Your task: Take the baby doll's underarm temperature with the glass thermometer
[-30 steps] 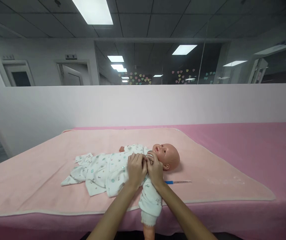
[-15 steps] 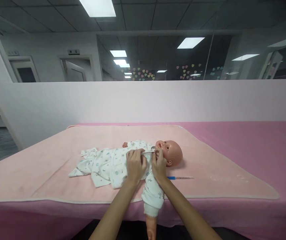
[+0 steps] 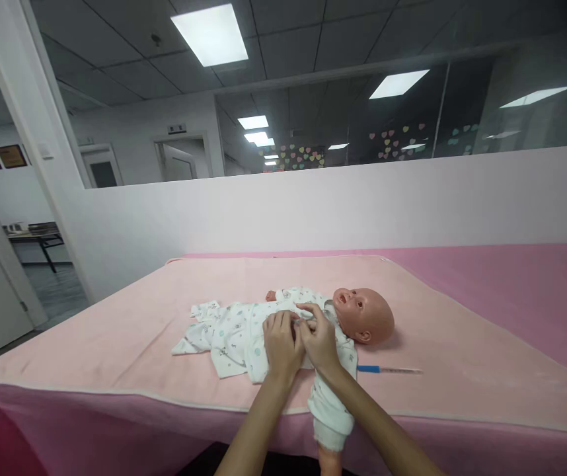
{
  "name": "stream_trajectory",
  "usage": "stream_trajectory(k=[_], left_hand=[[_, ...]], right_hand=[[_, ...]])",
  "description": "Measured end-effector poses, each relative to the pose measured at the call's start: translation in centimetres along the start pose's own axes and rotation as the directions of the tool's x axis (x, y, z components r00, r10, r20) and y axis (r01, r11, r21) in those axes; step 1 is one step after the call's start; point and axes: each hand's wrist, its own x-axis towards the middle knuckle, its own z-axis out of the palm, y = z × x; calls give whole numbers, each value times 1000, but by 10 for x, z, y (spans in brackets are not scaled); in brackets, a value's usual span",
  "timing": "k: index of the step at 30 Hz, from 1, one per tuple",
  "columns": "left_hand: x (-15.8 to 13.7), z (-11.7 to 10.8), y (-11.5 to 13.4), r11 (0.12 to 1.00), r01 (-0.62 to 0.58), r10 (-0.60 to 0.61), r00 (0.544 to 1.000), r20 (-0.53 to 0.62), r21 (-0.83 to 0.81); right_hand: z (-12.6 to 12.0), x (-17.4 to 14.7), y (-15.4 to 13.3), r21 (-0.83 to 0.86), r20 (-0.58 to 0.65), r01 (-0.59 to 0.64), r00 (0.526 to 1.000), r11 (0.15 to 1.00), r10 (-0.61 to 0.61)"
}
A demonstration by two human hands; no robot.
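A baby doll (image 3: 367, 316) lies on its back with its head to the right, dressed in a white patterned baby shirt (image 3: 236, 325). My left hand (image 3: 282, 340) rests on the doll's chest, fingers curled and closed on the shirt's front. Touching it from the right is my right hand (image 3: 319, 336), its thumb and fingertips pinched at the same part of the shirt. Exactly what lies between the fingertips is hidden. The doll's near arm, in a white sleeve (image 3: 332, 410), hangs over the front edge beneath my right forearm.
A thin thermometer-like stick (image 3: 390, 369) with a blue end lies right of the doll's near shoulder. Under the doll a peach blanket (image 3: 456, 357) covers much of the pink-covered table (image 3: 536, 304). A white low wall (image 3: 363, 205) stands behind it.
My right hand has moved from beside the doll's neck down to the chest, meeting my left hand. The white strip stretched between my hands no longer shows. The camera view has turned left and tilted.
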Motion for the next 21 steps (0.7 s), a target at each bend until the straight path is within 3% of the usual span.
stream_trajectory(k=[9, 13, 21], left_hand=[[-1, 1, -1, 1000, 1, -1, 1000, -3, -12], [-1, 2, -2, 998, 32, -33, 999, -14, -55], [1, 1, 0, 994, 63, -65, 998, -15, -90]], right_hand=[[-3, 0, 17, -22, 33, -2, 999, 1000, 3], [-3, -1, 19, -8, 62, -47, 997, 999, 47], [-4, 1, 17, -27, 83, -22, 996, 999, 24]])
